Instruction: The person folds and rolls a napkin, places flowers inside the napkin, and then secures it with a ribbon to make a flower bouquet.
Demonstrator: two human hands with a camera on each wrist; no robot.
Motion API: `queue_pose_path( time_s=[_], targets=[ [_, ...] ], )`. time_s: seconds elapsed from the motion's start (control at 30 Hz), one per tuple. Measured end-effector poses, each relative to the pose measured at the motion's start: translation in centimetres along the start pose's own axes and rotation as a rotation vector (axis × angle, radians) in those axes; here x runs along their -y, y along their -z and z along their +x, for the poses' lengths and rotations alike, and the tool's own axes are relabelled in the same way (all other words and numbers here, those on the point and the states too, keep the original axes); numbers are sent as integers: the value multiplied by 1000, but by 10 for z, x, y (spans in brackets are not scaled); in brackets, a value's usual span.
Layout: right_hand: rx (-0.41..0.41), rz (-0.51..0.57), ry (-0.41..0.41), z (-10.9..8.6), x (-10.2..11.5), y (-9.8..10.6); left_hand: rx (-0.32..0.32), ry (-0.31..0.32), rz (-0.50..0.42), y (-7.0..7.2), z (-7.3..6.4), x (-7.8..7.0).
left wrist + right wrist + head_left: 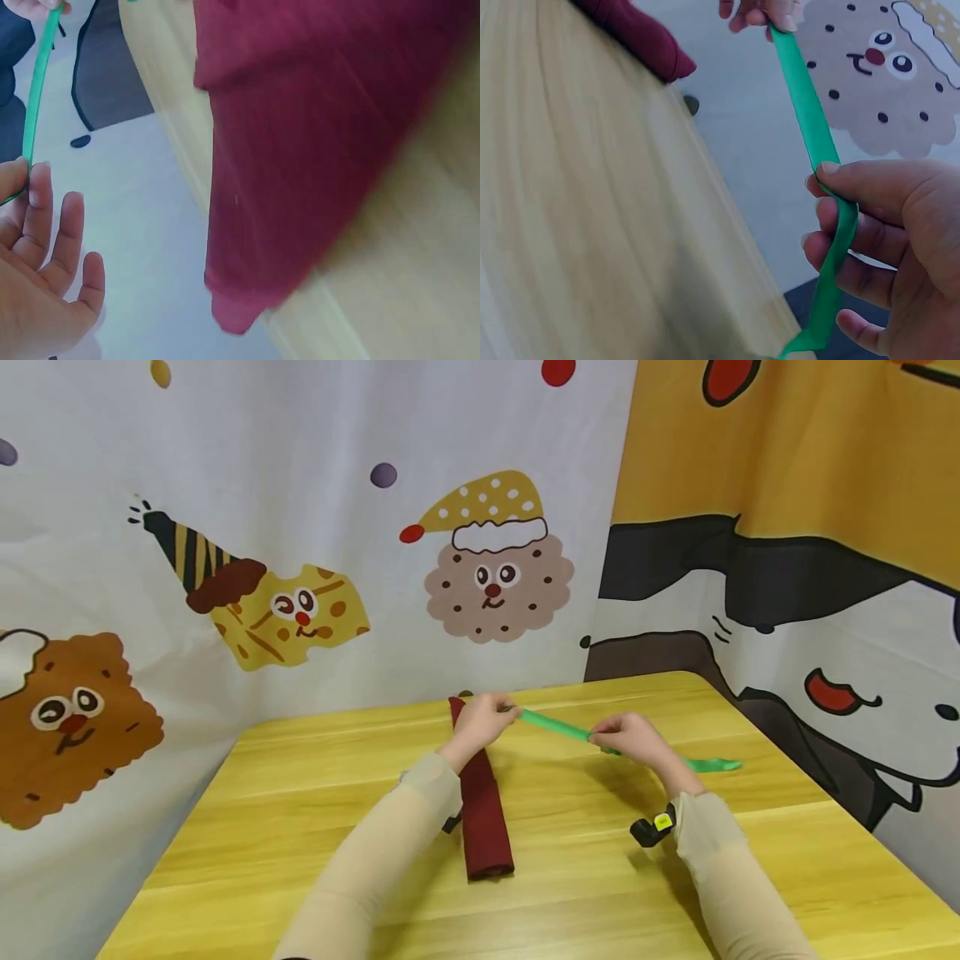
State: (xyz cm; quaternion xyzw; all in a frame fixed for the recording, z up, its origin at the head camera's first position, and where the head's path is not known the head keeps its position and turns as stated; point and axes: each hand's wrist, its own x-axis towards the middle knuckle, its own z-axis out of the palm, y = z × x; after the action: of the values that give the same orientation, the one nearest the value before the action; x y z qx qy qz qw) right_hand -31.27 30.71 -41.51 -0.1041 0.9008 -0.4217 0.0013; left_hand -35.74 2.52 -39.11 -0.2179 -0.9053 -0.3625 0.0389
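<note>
At the table [300, 810], one green ribbon [555, 724].
Your left grip [482, 722] and right grip [636, 742] each pinch closed on it; one maroon cloth roll [486, 818] lies near.

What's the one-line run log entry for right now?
left hand: pinches ribbon | right hand: pinches ribbon | ribbon: straight between hands, tail past right hand | cloth: on table

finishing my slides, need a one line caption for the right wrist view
A green ribbon stretched between right hand and left hand, a dark red cloth roll on the table.
</note>
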Motion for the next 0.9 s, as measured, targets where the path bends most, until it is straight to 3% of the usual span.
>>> queue_pose_path(
  time_s=[0.47,0.63,0.9],
  targets=[
    [134,62,80,17,41,9,-26,3,-18,57,-24,7],
    [198,46,107,22,47,11,-46,-7,1,79,-34,15],
    [302,0,147,28,58,12,-70,37,20,114,-52,39]
  ],
)
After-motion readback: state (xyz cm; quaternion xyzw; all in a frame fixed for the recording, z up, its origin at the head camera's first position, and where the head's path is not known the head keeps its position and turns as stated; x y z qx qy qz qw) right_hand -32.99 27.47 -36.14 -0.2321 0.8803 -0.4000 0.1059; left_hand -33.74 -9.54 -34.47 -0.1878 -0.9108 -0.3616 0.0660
